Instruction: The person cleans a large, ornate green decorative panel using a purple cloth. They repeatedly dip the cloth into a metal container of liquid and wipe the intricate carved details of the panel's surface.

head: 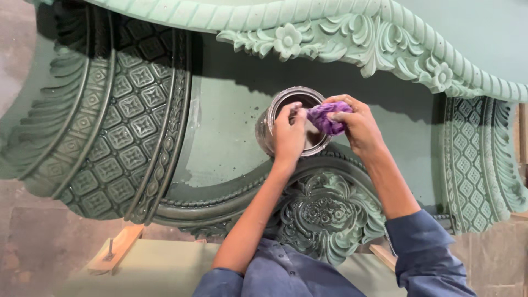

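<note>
Two bare hands are working over an open metal can point(275, 118), which is standing on the flat green centre of a large carved panel point(132, 121). The right hand point(360, 126) is closing its fingers point(344, 104) around a crumpled purple cloth point(325, 117), holding it above the can's mouth. The left hand point(290, 135) is resting on the can's near rim, fingers curled and pinching the cloth's edge. Blue sleeves point(423, 247) are showing, pushed up the forearms. Carved floral ornament point(330, 212) is lying just below the can, and a scalloped moulding point(385, 38) is running above it.
</note>
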